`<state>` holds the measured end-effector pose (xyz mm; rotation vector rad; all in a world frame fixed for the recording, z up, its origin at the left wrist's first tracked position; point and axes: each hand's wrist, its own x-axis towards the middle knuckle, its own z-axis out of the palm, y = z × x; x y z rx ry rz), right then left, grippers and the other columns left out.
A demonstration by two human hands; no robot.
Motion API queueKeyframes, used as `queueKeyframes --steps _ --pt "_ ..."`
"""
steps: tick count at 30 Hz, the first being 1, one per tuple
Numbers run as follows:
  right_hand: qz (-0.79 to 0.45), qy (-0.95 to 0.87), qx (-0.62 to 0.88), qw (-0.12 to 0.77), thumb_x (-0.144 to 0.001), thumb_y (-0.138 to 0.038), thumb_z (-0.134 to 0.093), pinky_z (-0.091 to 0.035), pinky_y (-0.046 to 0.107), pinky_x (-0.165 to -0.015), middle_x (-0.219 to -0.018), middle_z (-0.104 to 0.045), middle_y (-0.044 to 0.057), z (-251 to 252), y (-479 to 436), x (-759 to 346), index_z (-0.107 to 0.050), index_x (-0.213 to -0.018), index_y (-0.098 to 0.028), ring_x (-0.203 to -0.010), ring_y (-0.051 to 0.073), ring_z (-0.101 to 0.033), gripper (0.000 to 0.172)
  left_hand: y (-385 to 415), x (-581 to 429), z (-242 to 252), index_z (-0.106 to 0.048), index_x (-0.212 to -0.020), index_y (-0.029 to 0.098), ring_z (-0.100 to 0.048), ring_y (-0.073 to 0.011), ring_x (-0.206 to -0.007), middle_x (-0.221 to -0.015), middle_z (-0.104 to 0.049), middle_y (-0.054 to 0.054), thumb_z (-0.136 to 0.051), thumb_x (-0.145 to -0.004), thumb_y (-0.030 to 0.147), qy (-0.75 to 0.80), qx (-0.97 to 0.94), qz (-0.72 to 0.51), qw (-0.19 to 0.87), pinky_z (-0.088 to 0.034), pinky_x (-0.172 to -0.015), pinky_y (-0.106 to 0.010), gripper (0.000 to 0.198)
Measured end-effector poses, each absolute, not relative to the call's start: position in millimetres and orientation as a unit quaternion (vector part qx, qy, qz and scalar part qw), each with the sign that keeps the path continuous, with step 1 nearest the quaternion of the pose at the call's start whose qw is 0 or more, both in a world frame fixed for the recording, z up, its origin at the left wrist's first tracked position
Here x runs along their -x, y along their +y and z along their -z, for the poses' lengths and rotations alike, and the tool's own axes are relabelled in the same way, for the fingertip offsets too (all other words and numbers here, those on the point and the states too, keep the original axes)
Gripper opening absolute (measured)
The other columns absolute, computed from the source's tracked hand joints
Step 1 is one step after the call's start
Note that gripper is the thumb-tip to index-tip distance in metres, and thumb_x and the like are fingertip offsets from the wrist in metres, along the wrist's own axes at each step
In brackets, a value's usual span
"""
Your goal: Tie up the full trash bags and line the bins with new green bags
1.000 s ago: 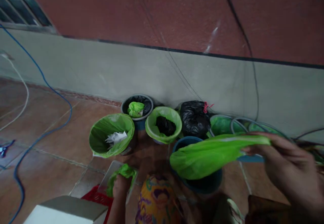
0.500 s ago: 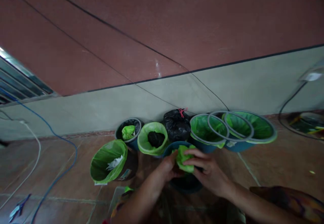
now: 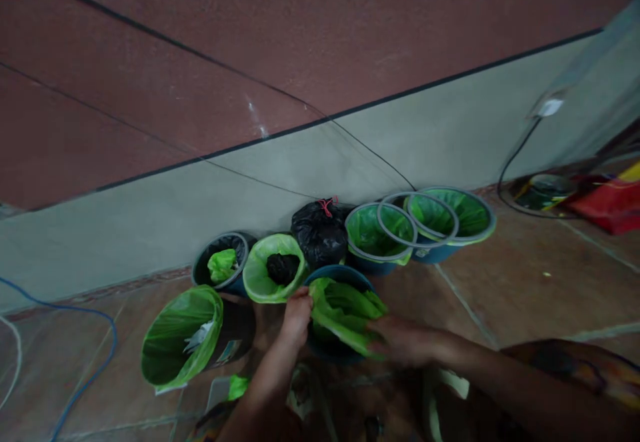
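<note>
A green plastic bag (image 3: 345, 305) is spread open over the mouth of a blue bin (image 3: 367, 282) in front of me. My left hand (image 3: 299, 312) is closed on the bag's left edge. At the other side my right hand (image 3: 400, 341), smeared by motion, meets the bag's right edge, and its fingers are hard to make out. Just beyond stands a bin lined in light green (image 3: 255, 275) with a crumpled black bag (image 3: 283, 269) in it. Behind the blue bin sits a full black bag (image 3: 320, 232) tied with red string.
Along the wall at right are several green-lined bins (image 3: 373, 229), with loose grey rings (image 3: 417, 219) across them. To the left, a green-lined bin (image 3: 215, 322) lies tilted, paper inside, near a black-lined bin (image 3: 240, 252). A blue cable (image 3: 113, 342) crosses the floor.
The bunched green bag has been spread wide over the blue bin. My hands have moved apart, the left one to the bag's left edge. The view has turned to the right.
</note>
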<state>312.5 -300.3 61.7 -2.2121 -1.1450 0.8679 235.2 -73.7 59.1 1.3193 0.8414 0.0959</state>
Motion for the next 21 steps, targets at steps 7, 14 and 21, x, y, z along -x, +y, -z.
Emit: queueKeyframes --steps 7,14,21 --pt "-0.184 -0.4 0.844 0.305 -0.088 -0.019 -0.049 -0.043 0.04 -0.104 -0.137 -0.059 0.013 -95.0 -266.6 -355.1 -0.056 -0.136 -0.019 -0.123 0.024 -0.057 0.048 -68.8 -225.0 -94.6 -0.074 -0.079 0.015 -0.059 -0.0134 -0.066 -0.074 -0.07 -0.001 -0.051 -0.066 0.018 0.193 -0.736 0.081 0.644 -0.046 -0.065 -0.023 0.027" --pt "-0.147 -0.593 0.748 0.261 -0.079 -0.009 -0.055 -0.041 0.036 -0.098 -0.096 -0.072 0.006 -90.4 -234.4 -347.5 -0.071 -0.094 -0.018 -0.103 0.02 -0.062 0.024 -63.0 -222.0 -109.9 -0.077 -0.096 0.017 -0.065 -0.0144 -0.078 -0.086 -0.074 -0.001 -0.044 -0.075 0.012 0.109 -0.847 0.08 0.515 -0.049 -0.077 -0.024 0.039" --pt "-0.165 -0.392 0.893 0.146 -0.089 -0.021 -0.049 -0.043 0.025 -0.074 -0.093 -0.073 0.007 -82.4 -242.3 -367.4 -0.072 -0.09 -0.019 -0.088 0.018 -0.066 0.023 -29.6 -214.3 -98.1 -0.073 -0.101 0.018 -0.068 -0.0165 -0.094 -0.1 -0.074 -0.005 -0.042 -0.081 0.006 0.123 -0.946 0.019 0.298 -0.05 -0.091 -0.028 0.038"
